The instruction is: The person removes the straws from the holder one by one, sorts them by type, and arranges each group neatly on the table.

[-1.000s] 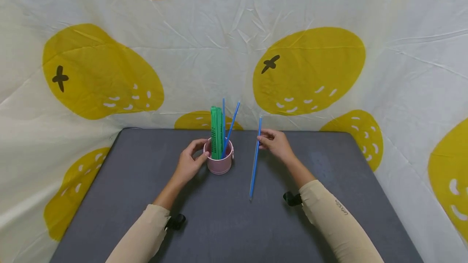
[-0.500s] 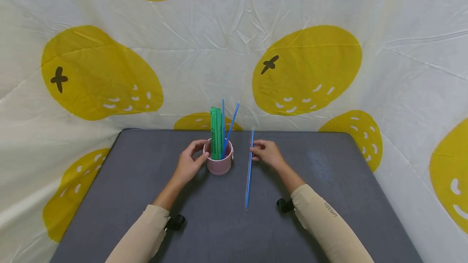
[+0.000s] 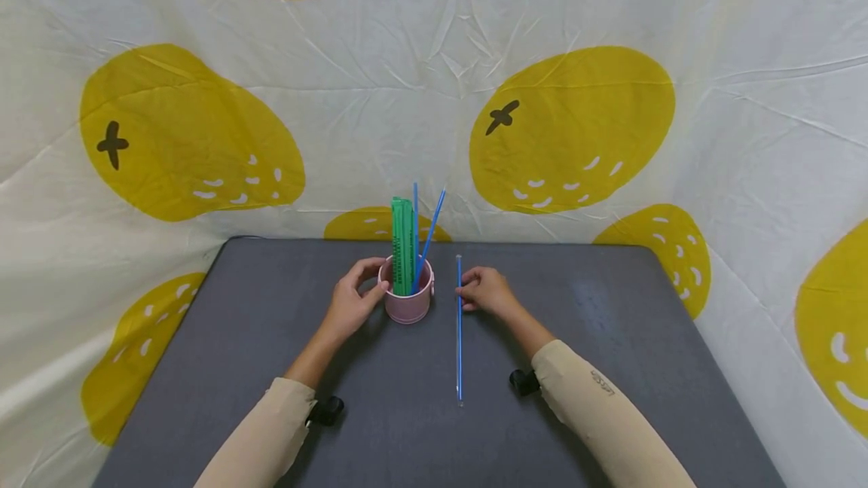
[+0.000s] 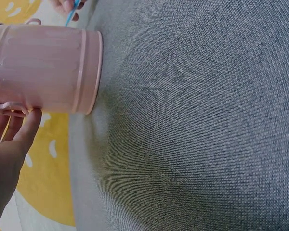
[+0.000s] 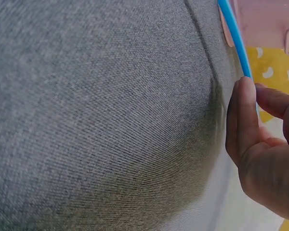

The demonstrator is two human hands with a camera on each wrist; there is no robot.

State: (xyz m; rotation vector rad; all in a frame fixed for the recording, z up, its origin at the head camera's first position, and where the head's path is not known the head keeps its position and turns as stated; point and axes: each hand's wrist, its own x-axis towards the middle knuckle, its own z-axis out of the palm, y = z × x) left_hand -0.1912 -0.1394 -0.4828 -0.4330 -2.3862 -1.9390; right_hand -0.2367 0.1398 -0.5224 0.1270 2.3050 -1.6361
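Note:
A small pink bucket (image 3: 408, 310) stands upright on the table. It holds long green packets (image 3: 403, 247) with dark print and two blue straws (image 3: 432, 230), one upright and one leaning right. My left hand (image 3: 350, 303) grips the bucket's left side, thumb in front; in the left wrist view its fingertips (image 4: 32, 126) are at the bucket's side handle. To the right of the bucket, my right hand (image 3: 490, 293) pinches another blue straw (image 3: 459, 352) in a clear wrapper near its far end. In the right wrist view thumb and fingers meet on that straw (image 5: 237, 43).
The dark grey fabric-covered table (image 3: 407, 428) reaches to a white cloth backdrop (image 3: 380, 134) printed with big yellow fruit shapes. Small black devices (image 3: 327, 411) sit at both wrists, over beige sleeves (image 3: 261, 435).
My right hand has moved left and nearer to me with the straw, close to the bucket's right side. The straw now points straight forward instead of slanting. My left hand stays on the bucket.

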